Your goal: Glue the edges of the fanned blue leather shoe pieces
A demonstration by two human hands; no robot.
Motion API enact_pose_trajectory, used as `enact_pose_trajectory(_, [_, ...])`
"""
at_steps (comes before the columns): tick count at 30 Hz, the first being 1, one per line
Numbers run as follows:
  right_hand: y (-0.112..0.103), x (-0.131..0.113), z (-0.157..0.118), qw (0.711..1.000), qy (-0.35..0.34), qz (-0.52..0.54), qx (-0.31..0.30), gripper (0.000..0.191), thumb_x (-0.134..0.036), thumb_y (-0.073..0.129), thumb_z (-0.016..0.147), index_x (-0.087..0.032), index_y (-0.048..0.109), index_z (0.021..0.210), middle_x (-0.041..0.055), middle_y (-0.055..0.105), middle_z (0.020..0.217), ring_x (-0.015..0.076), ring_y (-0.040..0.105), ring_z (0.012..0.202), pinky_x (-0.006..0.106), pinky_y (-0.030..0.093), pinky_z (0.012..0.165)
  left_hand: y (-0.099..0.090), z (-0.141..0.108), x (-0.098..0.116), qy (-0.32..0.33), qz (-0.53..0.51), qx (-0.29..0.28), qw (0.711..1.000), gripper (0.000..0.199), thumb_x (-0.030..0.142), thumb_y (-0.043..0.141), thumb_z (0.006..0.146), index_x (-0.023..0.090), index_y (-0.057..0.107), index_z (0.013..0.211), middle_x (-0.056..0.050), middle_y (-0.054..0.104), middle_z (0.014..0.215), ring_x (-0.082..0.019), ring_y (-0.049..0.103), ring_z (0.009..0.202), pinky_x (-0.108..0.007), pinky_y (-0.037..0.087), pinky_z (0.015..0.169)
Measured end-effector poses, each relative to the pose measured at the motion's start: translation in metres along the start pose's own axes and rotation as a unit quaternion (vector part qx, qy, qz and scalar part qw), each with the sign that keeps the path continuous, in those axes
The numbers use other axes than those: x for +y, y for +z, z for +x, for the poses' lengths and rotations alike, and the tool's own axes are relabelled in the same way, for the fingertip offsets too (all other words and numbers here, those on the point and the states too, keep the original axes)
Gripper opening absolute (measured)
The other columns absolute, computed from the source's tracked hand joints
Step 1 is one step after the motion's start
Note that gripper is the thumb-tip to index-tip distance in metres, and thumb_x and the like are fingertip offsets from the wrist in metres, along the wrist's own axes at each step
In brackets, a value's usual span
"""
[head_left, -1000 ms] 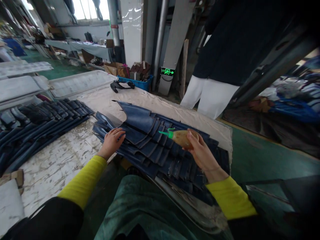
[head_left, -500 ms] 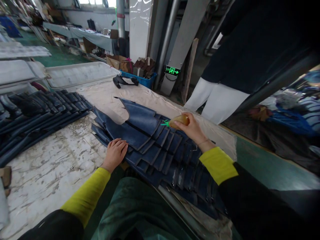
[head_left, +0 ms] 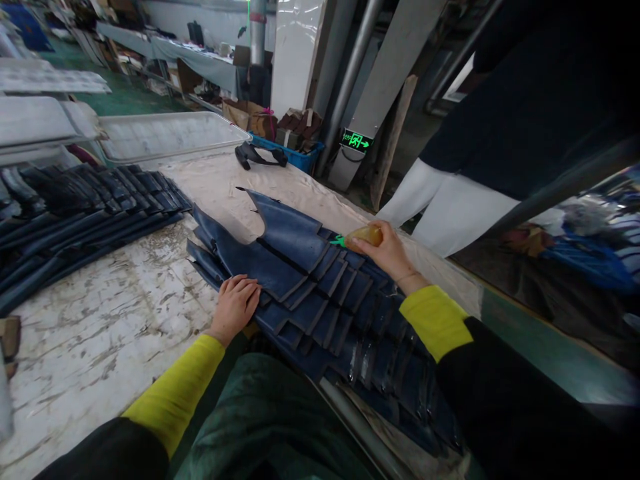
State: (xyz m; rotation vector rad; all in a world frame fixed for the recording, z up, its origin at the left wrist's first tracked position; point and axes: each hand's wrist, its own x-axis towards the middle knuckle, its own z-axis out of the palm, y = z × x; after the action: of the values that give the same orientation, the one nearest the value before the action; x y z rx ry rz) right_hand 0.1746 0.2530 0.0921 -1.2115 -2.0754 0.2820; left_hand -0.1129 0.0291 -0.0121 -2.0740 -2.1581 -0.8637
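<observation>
Overlapping dark blue pieces [head_left: 290,227] lie fanned out in rows across the middle of the table, wet and shiny toward the lower right. My right hand [head_left: 383,252] is wrapped round a yellowish squeeze bottle [head_left: 365,239], whose green nozzle points left, at the upper edge of the pieces. On the near edge of the left pieces rests my left hand [head_left: 236,303], palm down, its fingers together but stretched out flat, with nothing seen gripped in it.
More dark strips [head_left: 90,200] are stacked at the left. A dark curved piece [head_left: 260,156] lies near a white tray [head_left: 175,137]. A blue crate [head_left: 305,159] stands behind the table [head_left: 100,333]. A person in white trousers [head_left: 440,207] stands across it.
The view has shifted slightly, moving the scene a little to the right. The bottle's nozzle sits slightly nearer the pieces' upper edge. My left hand stays on the pieces.
</observation>
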Motion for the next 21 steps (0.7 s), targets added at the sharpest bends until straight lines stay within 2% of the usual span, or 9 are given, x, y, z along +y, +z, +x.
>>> enact_pose_trajectory(9, [0.009, 0.002, -0.004, 0.999, -0.039, -0.016, 0.011, 0.065, -0.056, 0.070, 0.065, -0.017, 0.051, 0.114, 0.0136, 0.054, 0.114, 0.0307, 0.051, 0.106, 0.046, 0.041, 0.094, -0.001, 0.000, 0.001, -0.004, -0.003, -0.003, 1.000, 0.026, 0.032, 0.042, 0.092, 0.024, 0.066, 0.099, -0.001, 0.065, 0.111, -0.024, 0.047, 0.115, -0.044, 0.032, 0.100])
enact_pose_trajectory(21, [0.015, 0.005, -0.012, 0.997, -0.069, -0.039, 0.007, 0.060, -0.051, 0.067, 0.070, -0.016, 0.050, 0.116, 0.0138, 0.053, 0.111, 0.0298, 0.051, 0.105, 0.046, 0.040, 0.095, -0.003, 0.000, 0.002, -0.011, -0.010, -0.011, 1.000, 0.027, 0.033, 0.041, 0.092, 0.024, 0.066, 0.100, -0.001, 0.065, 0.111, -0.024, 0.047, 0.115, -0.044, 0.032, 0.100])
